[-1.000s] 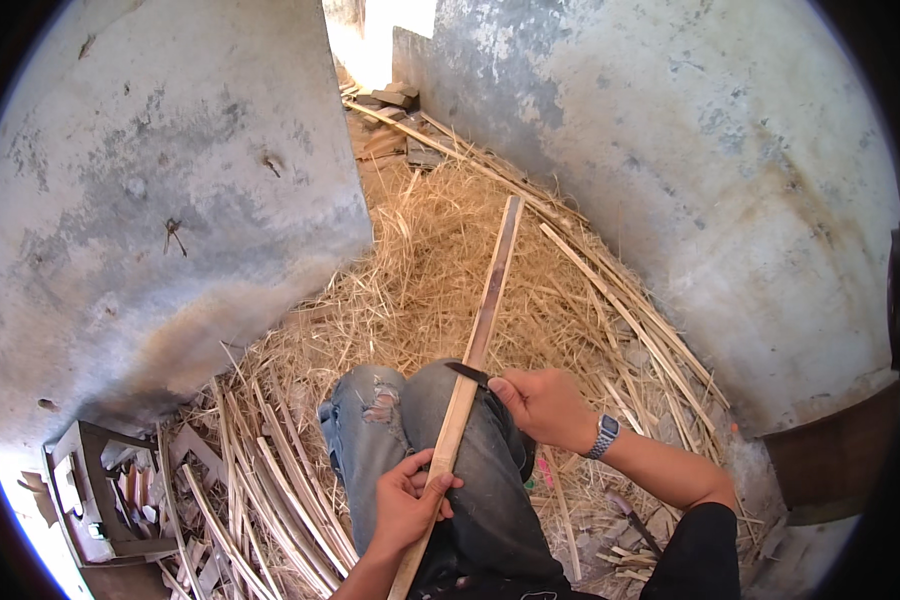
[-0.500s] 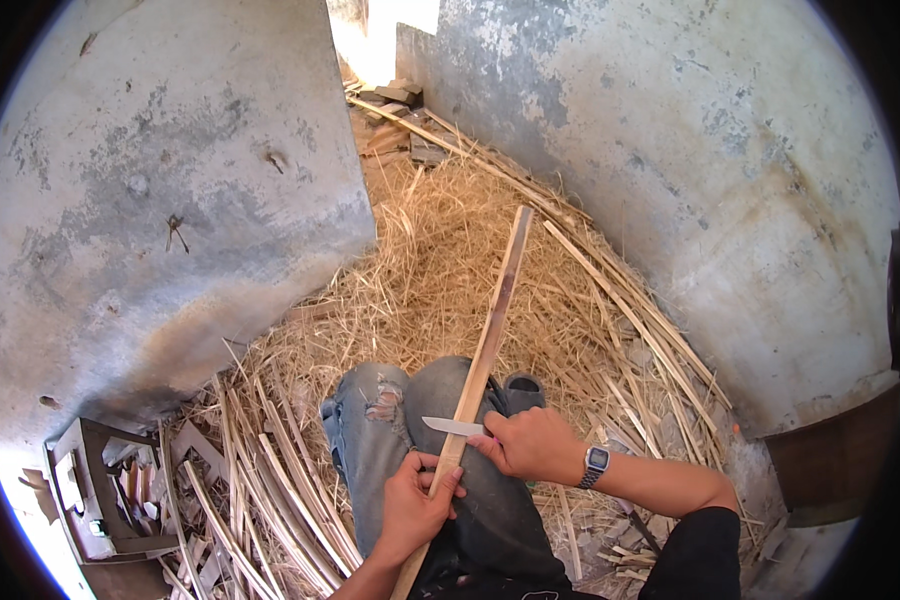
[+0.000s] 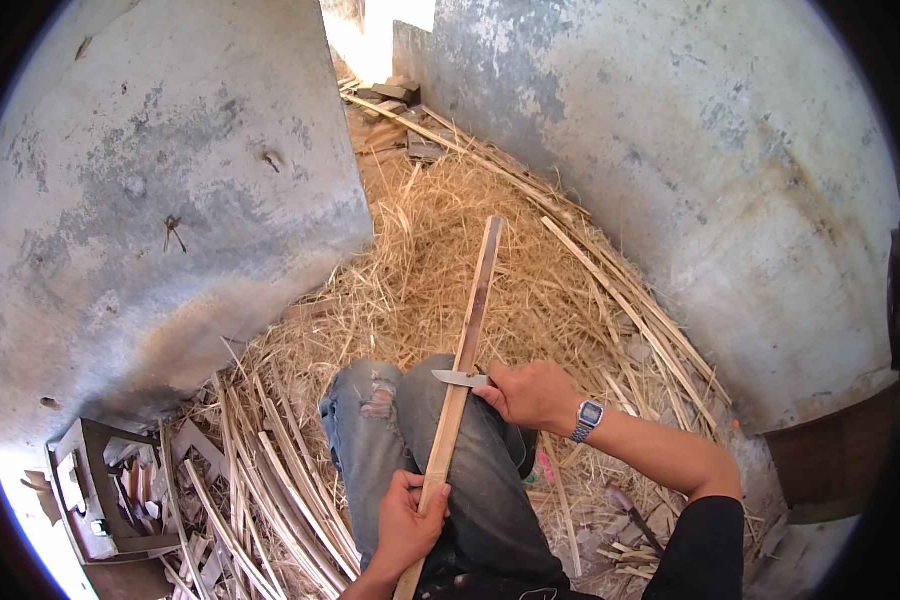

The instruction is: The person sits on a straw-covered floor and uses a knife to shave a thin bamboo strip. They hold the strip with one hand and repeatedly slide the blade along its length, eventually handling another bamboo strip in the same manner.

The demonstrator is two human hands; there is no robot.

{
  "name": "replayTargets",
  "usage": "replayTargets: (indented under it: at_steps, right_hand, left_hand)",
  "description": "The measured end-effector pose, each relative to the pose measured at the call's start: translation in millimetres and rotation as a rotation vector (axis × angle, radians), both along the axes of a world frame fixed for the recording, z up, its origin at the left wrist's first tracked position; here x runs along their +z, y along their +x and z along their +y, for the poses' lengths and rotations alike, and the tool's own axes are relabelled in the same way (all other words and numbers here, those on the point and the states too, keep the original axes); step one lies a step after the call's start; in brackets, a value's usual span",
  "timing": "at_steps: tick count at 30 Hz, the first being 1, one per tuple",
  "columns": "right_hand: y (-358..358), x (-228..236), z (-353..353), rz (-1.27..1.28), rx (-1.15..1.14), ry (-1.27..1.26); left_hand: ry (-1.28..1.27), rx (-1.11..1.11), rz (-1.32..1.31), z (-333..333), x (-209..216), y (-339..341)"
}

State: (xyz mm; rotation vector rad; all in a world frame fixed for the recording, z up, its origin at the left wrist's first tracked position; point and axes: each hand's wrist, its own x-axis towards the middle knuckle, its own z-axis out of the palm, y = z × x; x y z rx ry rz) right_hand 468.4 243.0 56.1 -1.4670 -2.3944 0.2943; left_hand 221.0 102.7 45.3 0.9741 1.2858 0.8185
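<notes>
A long, flat strip of split bamboo (image 3: 453, 412) slants across my jeans, its far end raised over the shavings and its near end at my lap. Thumb and fingers of my left hand (image 3: 410, 520) are closed around its lower part. My right hand (image 3: 533, 392), with a watch on the wrist, grips a knife (image 3: 459, 379) whose handle is hidden in the fist. The pale blade lies crosswise on the strip, above my left hand, its tip pointing left. A dark stain marks the strip's upper half.
Curly shavings (image 3: 420, 260) cover the ground ahead. Long bamboo strips lie along the right wall (image 3: 670, 150) and in a bundle (image 3: 280, 500) at lower left. A broken box frame (image 3: 100, 500) stands by the left wall (image 3: 220, 180). A dark-handled tool (image 3: 632, 512) rests right of my leg.
My right hand and the knife have slid farther up the strip, away from my left hand. The left hand has shifted slightly down and left, and the strip's far end has swung left.
</notes>
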Motion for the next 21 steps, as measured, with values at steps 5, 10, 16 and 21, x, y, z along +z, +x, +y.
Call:
replayTargets:
  at_steps: [5,10,16,21]
  right_hand:
    - [7,0,22,0.063,-0.087,0.008]
    - [32,-16,63,0.086,-0.212,0.037]
    - [104,5,123,0.176,-0.546,0.104]
    - [74,13,107,0.332,-0.523,0.161]
  left_hand:
    - [0.014,-0.022,0.072,-14,-1,-8]
    - [0.070,0.019,0.208,-42,16,-16]
    - [-0.185,-0.078,0.190,-90,25,-37]
    - [-0.132,-0.128,0.208,-73,19,-33]
